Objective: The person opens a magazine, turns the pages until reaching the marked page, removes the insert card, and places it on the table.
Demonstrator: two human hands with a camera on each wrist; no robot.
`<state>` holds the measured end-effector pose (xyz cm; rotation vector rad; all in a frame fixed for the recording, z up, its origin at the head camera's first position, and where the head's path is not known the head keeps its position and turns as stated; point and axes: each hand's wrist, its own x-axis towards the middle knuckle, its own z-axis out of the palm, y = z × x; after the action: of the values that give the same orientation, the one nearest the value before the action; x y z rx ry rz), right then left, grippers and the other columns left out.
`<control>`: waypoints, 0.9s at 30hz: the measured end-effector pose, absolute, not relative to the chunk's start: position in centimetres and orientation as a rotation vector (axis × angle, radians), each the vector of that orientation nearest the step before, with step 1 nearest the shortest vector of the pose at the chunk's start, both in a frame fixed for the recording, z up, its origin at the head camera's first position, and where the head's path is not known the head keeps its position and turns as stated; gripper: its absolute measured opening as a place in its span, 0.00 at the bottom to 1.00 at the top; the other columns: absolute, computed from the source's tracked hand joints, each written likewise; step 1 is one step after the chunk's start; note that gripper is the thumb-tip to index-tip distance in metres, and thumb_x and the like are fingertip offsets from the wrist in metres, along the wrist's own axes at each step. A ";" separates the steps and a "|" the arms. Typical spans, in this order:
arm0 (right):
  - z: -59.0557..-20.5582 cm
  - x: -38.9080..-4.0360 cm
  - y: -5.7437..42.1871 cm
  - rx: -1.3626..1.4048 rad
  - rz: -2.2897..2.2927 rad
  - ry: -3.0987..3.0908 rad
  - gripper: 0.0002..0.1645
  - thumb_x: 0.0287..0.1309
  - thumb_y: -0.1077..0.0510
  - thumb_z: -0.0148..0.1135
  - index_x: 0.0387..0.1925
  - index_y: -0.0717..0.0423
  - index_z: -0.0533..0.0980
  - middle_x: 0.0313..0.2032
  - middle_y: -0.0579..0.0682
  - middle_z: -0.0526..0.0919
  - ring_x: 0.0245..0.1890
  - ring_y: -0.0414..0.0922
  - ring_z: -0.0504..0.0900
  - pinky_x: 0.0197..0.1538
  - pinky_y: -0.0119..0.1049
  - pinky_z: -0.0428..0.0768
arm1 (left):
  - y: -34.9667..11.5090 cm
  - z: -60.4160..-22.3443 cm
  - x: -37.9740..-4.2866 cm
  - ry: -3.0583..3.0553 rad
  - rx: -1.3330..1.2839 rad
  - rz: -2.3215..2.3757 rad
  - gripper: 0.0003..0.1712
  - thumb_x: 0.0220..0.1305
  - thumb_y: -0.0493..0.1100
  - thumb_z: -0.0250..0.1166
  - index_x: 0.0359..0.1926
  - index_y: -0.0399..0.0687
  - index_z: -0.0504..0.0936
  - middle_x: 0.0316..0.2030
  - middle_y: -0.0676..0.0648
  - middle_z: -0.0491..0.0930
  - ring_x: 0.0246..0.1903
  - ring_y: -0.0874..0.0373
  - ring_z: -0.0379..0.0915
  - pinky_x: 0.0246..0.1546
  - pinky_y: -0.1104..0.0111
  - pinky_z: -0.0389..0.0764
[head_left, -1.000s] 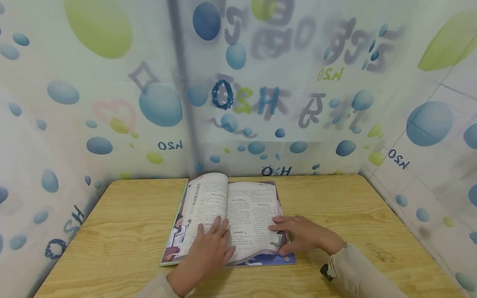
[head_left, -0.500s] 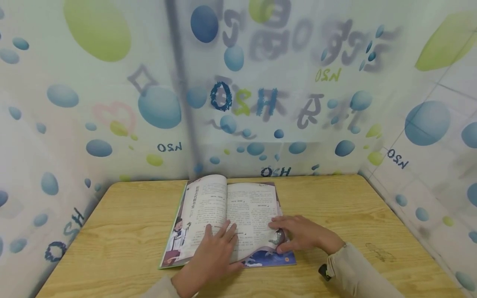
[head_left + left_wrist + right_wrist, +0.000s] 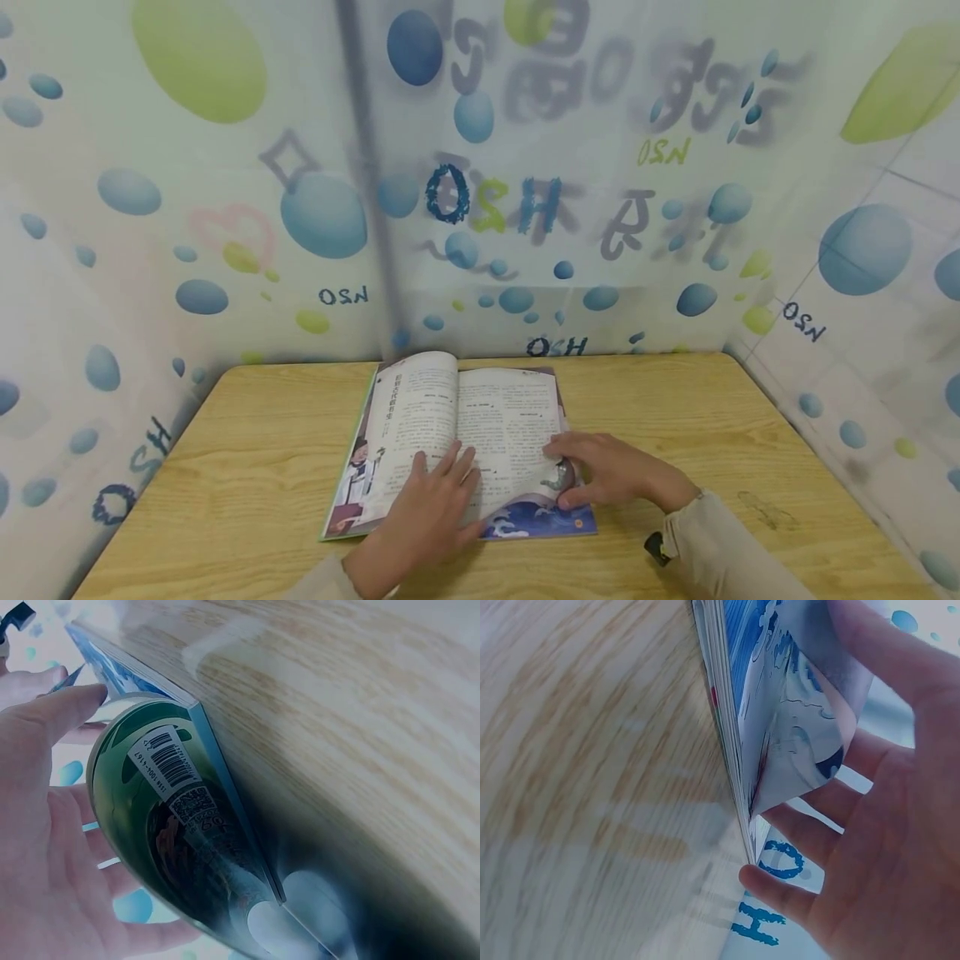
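An open magazine lies on the wooden table, with printed text on both pages. My left hand rests across its lower middle near the fold, fingers spread and fairly straight. The left wrist view shows that hand beside the bulging green back cover, which bears a barcode. At the right edge, my right hand holds the lower corner of a right-hand page between thumb and fingers. That page curls up, and a blue illustrated page shows beneath it.
The wooden table extends around the magazine on every side. A pale curtain printed with blue and green drops stands behind and at both sides. A small black object sits at the right sleeve.
My left hand has slid slightly right, towards the fold. The page's lower corner has curled further up, showing more of the blue page beneath. My right hand stays nearly in place.
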<state>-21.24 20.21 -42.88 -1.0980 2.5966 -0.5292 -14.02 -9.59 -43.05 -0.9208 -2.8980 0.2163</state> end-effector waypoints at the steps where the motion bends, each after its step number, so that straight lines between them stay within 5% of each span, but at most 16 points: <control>1: -42.8 -21.2 20.3 -1.089 -0.537 2.595 0.47 0.55 0.30 0.64 0.66 0.55 0.72 0.67 0.58 0.71 0.68 0.58 0.67 0.66 0.60 0.66 | -9.6 -43.0 -14.0 -2.894 -0.921 0.203 0.38 0.62 0.69 0.59 0.63 0.50 0.77 0.68 0.45 0.70 0.69 0.46 0.62 0.56 0.40 0.72; 10: -41.7 -21.0 21.1 -1.020 -0.679 2.548 0.47 0.60 0.34 0.62 0.72 0.55 0.65 0.71 0.59 0.65 0.71 0.63 0.61 0.67 0.66 0.60 | -9.3 -42.7 -14.3 -2.802 -0.995 0.060 0.45 0.64 0.61 0.64 0.77 0.60 0.56 0.72 0.44 0.63 0.67 0.46 0.64 0.56 0.46 0.75; 15: -40.8 -21.2 21.7 -0.941 -0.777 2.589 0.47 0.60 0.34 0.63 0.73 0.52 0.62 0.72 0.56 0.64 0.71 0.60 0.61 0.68 0.64 0.61 | -9.2 -42.3 -14.4 -2.660 -1.105 0.081 0.54 0.62 0.55 0.68 0.79 0.70 0.43 0.78 0.44 0.48 0.74 0.47 0.52 0.64 0.44 0.67; 22: -40.1 -21.7 23.1 -0.937 -0.864 2.654 0.45 0.63 0.42 0.64 0.74 0.55 0.61 0.71 0.61 0.64 0.70 0.64 0.62 0.66 0.66 0.63 | -9.2 -42.1 -14.4 -2.457 -1.218 0.237 0.58 0.56 0.54 0.74 0.79 0.68 0.46 0.80 0.49 0.32 0.78 0.49 0.30 0.71 0.40 0.48; 27: -40.7 -21.8 23.3 -0.894 -0.777 2.696 0.46 0.63 0.41 0.64 0.73 0.60 0.61 0.70 0.62 0.65 0.70 0.64 0.63 0.67 0.63 0.63 | -9.4 -42.0 -14.4 -2.424 -1.237 0.404 0.56 0.55 0.57 0.74 0.79 0.65 0.50 0.79 0.49 0.38 0.78 0.49 0.31 0.72 0.41 0.43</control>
<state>-21.79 23.28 -40.65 -0.8941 2.6957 -0.7772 -14.38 -9.37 -41.95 -1.2367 -2.4240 0.4044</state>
